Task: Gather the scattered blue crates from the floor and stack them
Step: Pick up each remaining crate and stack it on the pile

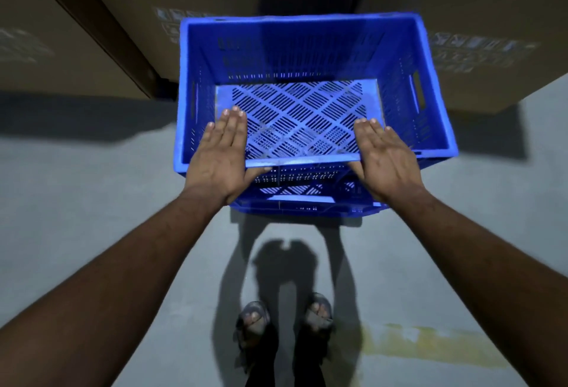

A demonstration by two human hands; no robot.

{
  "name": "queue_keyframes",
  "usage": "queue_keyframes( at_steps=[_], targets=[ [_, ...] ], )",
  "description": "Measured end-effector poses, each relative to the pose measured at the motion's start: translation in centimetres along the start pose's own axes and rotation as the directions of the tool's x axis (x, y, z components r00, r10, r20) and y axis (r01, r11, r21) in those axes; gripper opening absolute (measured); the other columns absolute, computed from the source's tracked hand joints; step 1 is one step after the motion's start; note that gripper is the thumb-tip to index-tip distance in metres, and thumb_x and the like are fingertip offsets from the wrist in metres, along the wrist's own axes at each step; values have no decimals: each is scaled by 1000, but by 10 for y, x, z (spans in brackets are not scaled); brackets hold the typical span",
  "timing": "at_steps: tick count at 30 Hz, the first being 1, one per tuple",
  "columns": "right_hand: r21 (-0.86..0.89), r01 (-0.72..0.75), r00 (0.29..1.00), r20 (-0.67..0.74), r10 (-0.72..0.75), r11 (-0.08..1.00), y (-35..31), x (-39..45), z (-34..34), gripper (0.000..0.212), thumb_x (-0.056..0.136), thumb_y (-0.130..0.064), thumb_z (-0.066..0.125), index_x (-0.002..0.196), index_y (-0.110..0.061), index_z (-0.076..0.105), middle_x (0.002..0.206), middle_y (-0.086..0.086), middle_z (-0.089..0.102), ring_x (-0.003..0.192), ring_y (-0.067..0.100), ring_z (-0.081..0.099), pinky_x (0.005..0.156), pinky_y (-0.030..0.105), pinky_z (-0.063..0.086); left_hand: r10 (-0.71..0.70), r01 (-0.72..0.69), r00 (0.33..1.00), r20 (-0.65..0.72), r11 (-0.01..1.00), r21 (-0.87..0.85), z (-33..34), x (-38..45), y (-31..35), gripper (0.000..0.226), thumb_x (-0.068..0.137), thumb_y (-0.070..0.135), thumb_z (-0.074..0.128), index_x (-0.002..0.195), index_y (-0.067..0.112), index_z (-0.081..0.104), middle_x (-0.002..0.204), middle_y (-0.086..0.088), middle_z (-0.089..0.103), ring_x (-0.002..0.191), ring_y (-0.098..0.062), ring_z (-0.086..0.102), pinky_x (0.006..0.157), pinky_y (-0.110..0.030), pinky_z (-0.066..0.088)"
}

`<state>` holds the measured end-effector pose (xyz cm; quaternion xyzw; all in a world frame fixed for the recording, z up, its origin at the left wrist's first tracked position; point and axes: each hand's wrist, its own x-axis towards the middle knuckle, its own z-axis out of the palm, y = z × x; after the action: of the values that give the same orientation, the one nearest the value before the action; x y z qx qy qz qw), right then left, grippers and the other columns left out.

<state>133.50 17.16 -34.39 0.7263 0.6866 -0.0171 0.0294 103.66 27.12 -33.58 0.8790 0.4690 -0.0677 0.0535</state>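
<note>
Head view: both hands laid flat over the near rim of the top blue crate (307, 57).

The top blue crate sits on a lower blue crate (295, 199), only partly visible beneath it, on the grey floor (92, 217) against brown cardboard boxes (461, 17). It is rectangular moulded plastic: slotted walls, a diamond-pattern perforated base, a handle cut-out in the right wall. The left hand (221, 153) and right hand (387, 156) are both opened out, fingers straight and together, palms down, reaching over the near rim at its two corners; neither grips anything. Forearms extend straight forward. Sandalled feet (285, 316) stand near the stack, beside a yellow floor marking (430, 343).
</note>
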Motion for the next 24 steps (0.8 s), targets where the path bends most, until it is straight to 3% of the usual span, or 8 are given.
queue_keyframes(
  at_steps=[3,6,8,15,20,24],
  targets=[
    [-12,3,1000,4,-3,1000,7,-1,-1,73,93,-40,56,148,2,33,148,20,45,140,33,39,117,48,28,-27,27,1000,9,999,18,4,-2,14,103,88,77,21,155,4,-7,165,-10,-7,152,-24,-8,123,-42,1],
    [3,-33,999,-38,33,999,-2,-18,1,71,91,-40,60,144,3,39,142,22,51,134,35,48,112,47,35,27,-27,1000,7,999,36,1,7,4,101,89,68,37,155,4,-5,165,-12,-4,152,-24,-7,123,-42,0],
    [29,-54,996,-72,56,998,-10,-28,5,71,88,-38,66,140,4,45,137,24,55,127,37,54,107,48,40,61,-63,997,44,997,38,-1,15,-5,103,88,71,36,155,4,-4,165,-13,-4,152,-24,-7,123,-41,-1],
    [-37,29,999,39,-28,999,13,-3,3,71,91,-34,57,147,4,32,147,22,46,140,35,38,119,47,21,-24,29,993,114,999,-38,4,6,15,105,82,79,12,156,5,-3,165,-10,0,152,-23,-2,123,-41,6],
    [6,0,1000,8,0,1000,0,-15,-1,71,93,-37,51,147,5,32,146,23,45,139,37,40,118,49,24,-18,22,992,122,999,-33,-5,9,5,97,92,64,36,156,4,-3,165,-13,0,152,-25,0,123,-40,6],
    [49,21,1000,15,-22,999,-9,-31,7,70,93,-39,50,145,5,36,143,24,49,135,36,45,117,47,27,-38,45,986,165,998,-40,-3,-5,2,99,91,66,38,156,4,-4,165,-14,2,152,-26,2,123,-41,10]
  ],
)
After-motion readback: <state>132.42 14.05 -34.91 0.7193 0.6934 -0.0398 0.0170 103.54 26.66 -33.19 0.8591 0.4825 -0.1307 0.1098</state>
